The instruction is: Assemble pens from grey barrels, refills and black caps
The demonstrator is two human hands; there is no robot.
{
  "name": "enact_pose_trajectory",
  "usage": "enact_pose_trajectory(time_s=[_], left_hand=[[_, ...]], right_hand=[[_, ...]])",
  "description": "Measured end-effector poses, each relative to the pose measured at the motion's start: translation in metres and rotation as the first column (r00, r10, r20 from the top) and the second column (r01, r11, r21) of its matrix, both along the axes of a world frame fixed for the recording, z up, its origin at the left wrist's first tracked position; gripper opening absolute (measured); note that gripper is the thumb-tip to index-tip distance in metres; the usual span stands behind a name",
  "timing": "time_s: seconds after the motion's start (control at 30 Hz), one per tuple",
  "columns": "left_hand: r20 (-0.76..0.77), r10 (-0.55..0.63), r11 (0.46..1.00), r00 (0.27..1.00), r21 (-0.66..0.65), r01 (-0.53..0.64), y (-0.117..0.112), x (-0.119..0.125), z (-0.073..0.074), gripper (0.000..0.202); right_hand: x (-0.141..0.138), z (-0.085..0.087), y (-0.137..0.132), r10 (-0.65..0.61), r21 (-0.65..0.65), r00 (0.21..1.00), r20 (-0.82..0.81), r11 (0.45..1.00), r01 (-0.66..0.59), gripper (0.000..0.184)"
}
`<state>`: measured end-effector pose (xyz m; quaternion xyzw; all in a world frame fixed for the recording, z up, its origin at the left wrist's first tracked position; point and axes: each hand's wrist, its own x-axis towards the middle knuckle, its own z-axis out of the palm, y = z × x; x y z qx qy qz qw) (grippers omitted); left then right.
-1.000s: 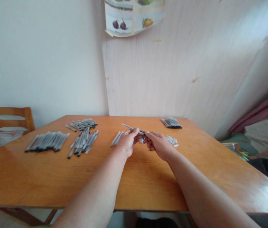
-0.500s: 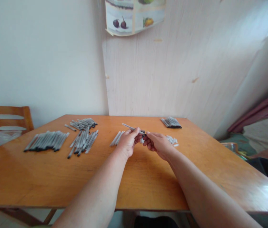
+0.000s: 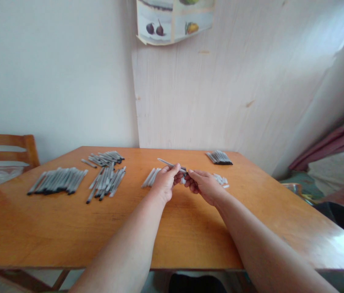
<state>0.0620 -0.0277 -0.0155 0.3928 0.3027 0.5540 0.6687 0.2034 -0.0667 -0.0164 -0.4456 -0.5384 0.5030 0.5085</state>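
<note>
Pale wall (image 3: 68,73) behind; wooden tabletop (image 3: 113,236) before it, far edge close to the wall. Two bare forearms (image 3: 257,244) come in over the near edge. Toward the left edge, a broad row of pens (image 3: 57,180), black ends facing the near edge. Right of it, a looser heap (image 3: 107,183); another scatter (image 3: 106,158) just behind, nearer the far edge. By the far right corner, a neat bundle (image 3: 219,157), dark ends also to the near side.

Hands: mid-tabletop between left and right edges, raised, close together. Left hand (image 3: 166,179) pinches a slim pen (image 3: 165,162) between thumb and fingers; right hand (image 3: 201,184) has its fingertips closed at the pen's near, dark end, as far as I can make out. Just left of the left hand, a few pale tubes (image 3: 150,178); small white pieces (image 3: 220,179) beside the right hand, toward the right edge.

Key relation: pen's long axis runs slantwise, pale tip up toward the far left corner, dark end down between the hands. Left hand grips along the shaft; right hand is the nearer to the dark end. Whitish bits (image 3: 183,180) show below the fingers; held or lying on the wood, cannot tell.
</note>
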Motion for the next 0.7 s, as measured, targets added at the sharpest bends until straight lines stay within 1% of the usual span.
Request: enact_pose_trajectory(time_s=[0.07, 0.13, 0.23, 0.33, 0.4, 0.53, 0.7], left_hand=[[0.004, 0.004, 1.0, 1.0, 0.0, -0.004, -0.0011, 0.0003, 0.0008, 0.027], [0.011, 0.001, 1.0, 1.0, -0.003, -0.001, -0.002, 0.0005, 0.0016, 0.027], [0.012, -0.004, 1.0, 1.0, -0.008, 0.004, -0.0022, 0.0008, 0.0016, 0.027], [0.004, -0.003, 1.0, 1.0, -0.007, 0.003, -0.0016, 0.001, 0.001, 0.025], [0.001, -0.002, 1.0, 1.0, -0.006, 0.002, -0.0017, 0.0013, 0.0009, 0.024], [0.009, -0.018, 1.0, 1.0, -0.022, 0.018, -0.002, 0.0024, 0.0008, 0.025], [0.018, -0.018, 0.998, 1.0, -0.052, 0.018, -0.0005, 0.0022, -0.0002, 0.026]], right_hand=[[0.0, -0.0011, 0.0003, -0.013, 0.025, 1.0, -0.003, 1.0, 0.013, 0.031], [-0.0002, -0.0011, 0.0002, -0.035, 0.03, 0.999, -0.027, 0.999, 0.036, 0.029], [-0.0003, 0.0003, -0.0002, -0.055, -0.003, 0.996, -0.068, 0.998, 0.055, 0.033], [0.0006, 0.0008, -0.0001, -0.039, -0.031, 0.998, -0.042, 0.999, 0.038, 0.038], [0.0012, 0.0003, 0.0002, -0.032, -0.018, 0.999, -0.009, 0.999, 0.032, 0.034], [0.0012, 0.0008, -0.0002, -0.063, 0.023, 0.998, 0.012, 0.998, 0.063, 0.027], [0.0007, 0.0047, -0.0017, -0.089, 0.082, 0.995, 0.037, 0.993, 0.086, 0.023]])
